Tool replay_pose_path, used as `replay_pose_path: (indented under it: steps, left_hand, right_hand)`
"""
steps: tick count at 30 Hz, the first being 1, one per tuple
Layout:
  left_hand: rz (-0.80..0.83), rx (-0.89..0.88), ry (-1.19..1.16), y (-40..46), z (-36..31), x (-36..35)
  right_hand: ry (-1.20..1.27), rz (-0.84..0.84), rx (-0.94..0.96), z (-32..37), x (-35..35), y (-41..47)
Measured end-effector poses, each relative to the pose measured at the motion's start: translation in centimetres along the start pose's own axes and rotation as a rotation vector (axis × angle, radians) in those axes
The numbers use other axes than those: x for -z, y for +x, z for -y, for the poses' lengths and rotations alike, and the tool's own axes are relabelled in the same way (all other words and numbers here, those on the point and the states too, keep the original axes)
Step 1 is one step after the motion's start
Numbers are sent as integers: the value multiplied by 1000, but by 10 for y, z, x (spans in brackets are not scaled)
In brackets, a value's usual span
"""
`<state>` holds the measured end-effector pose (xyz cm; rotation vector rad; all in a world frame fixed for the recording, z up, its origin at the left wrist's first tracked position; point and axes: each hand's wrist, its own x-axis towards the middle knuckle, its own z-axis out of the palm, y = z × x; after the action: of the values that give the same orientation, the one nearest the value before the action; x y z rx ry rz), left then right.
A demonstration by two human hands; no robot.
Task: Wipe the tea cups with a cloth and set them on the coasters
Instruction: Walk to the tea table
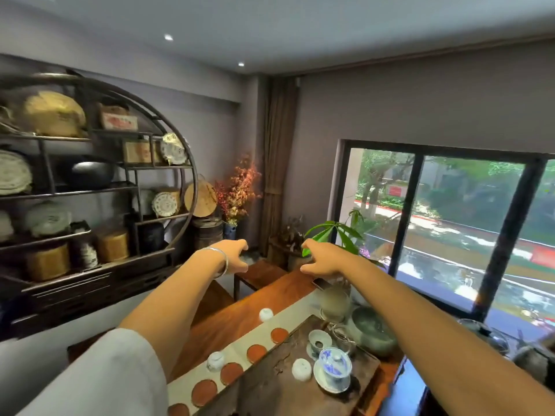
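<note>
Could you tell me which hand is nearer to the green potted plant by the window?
Right. The right hand is raised just beside the green potted plant, almost overlapping its leaves; the left hand is held up farther left, clear of it.

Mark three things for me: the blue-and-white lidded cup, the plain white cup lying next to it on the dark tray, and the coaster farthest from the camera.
Blue-and-white lidded cup (pixel 334 365): head view, on its painted lid.
Plain white cup (pixel 301 369): head view, on its rounded side.
Farthest coaster (pixel 279 335): head view, centre of its reddish top face.
</note>
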<state>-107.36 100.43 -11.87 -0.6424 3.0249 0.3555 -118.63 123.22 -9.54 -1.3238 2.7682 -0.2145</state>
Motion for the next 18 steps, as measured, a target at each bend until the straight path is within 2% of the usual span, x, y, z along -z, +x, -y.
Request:
replay_pose_path:
  steps: [6, 13, 18]
  left_hand:
    - [8, 110, -7, 18, 52, -9]
    - [-25, 460, -111, -36, 142, -52]
    - [-51, 693, -113, -102, 185, -83]
  right_hand:
    - [-17, 45, 111, 20, -7, 91]
    - [-33, 186, 395, 91, -52, 171]
    - [-56, 259, 651, 153, -112, 181]
